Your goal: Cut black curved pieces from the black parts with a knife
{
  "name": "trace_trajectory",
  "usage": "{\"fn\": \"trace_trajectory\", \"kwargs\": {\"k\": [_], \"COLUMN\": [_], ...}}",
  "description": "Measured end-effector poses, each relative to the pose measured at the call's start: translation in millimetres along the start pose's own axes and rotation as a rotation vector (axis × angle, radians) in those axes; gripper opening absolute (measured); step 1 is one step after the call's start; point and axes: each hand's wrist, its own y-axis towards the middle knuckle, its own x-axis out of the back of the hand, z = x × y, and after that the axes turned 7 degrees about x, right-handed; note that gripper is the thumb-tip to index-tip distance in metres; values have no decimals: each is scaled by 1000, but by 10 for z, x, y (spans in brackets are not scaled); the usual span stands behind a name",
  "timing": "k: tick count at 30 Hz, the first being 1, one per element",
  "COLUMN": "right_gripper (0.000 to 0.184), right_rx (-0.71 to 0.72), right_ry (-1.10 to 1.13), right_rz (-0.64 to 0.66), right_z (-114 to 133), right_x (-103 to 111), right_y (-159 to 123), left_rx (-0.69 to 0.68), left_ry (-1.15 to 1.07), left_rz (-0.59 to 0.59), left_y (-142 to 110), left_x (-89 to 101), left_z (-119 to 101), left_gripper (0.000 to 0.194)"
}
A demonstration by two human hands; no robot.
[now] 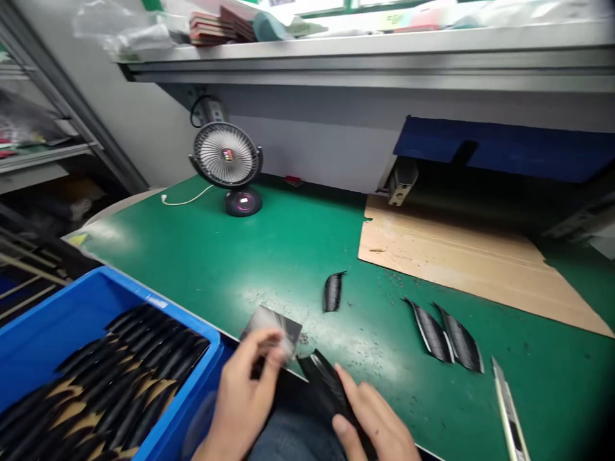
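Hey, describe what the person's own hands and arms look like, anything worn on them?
Both the left hand and the right hand are bare: no gloves, rings or watch show. The wrists at the bottom edge show no sleeves. Fingernails are short and unpainted. Blue jeans show beneath the hands.

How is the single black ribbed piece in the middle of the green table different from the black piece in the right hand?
The single black ribbed piece lies free on the green table; the black piece in the right hand is held at the table edge by the right hand. The first looks shorter, the second longer. Both are dark, curved and ribbed.
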Motion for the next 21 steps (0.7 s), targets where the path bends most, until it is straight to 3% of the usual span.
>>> {"fn": "trace_trajectory", "kwargs": {"k": [2,3,7,11,16,21], "right_gripper": [48,47,58,70,51,44], "right_rx": [114,166,338,429,248,-40], "right_ry": [-137,-220,-419,-481,-482,-465], "right_rz": [99,142,227,249,270,167], "right_z": [77,137,356,354,439,504], "right_x": [-74,-125,-275,-239,-339,-462], "right_y": [315,488,951,931,904,759], "left_rx": [-158,-218,-407,-554,-627,-622], "left_ry": [-26,-64,-144,-243,-217,-138], "left_rz": [-341,-438,-560,-664,-716,-687], "left_y": [256,383,714,746,753,774], "left_x": [151,188,137,58,90,120], "left_z": [66,101,247,355,428,436], "left_gripper": [26,28,34,34,38,30]}}
